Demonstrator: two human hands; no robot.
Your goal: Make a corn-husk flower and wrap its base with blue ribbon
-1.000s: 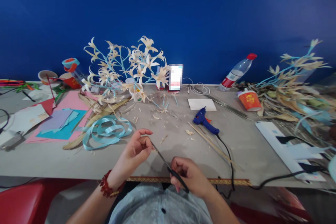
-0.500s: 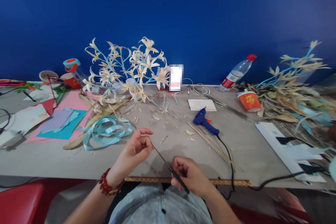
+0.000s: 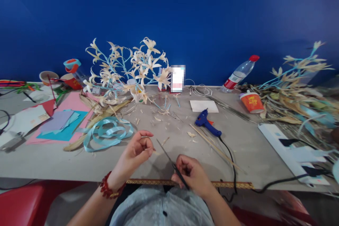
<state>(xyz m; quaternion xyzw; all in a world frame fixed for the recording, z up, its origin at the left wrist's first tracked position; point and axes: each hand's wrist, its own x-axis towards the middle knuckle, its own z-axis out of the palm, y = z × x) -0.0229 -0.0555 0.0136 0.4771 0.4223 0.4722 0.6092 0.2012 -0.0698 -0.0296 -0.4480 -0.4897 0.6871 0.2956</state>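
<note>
My right hand [image 3: 192,173] is wrapped round the black handle of a pair of scissors [image 3: 167,156], whose slim blades look closed and point up and left. Across from their tip, my left hand [image 3: 140,149] pinches thumb against fingers, and a tiny pale sliver [image 3: 156,153] sticks out of the pinch. The tip stands a little apart from the left fingers. Beyond the hands, pale husk scraps [image 3: 191,134] lie scattered on the grey table [image 3: 164,127].
Pale flowers on blue stems [image 3: 122,65] stand at the back left, behind a coil of light-blue ribbon [image 3: 108,132]. On the right are a blue glue gun [image 3: 208,123], thin sticks [image 3: 217,148], a white power strip [image 3: 280,152], a paper cup [image 3: 251,102] and a bottle [image 3: 238,74].
The scissors' tip has come away from my left fingers, shifting slightly right and up. A pale sliver now shows at the left fingertips. Both hands have otherwise barely moved.
</note>
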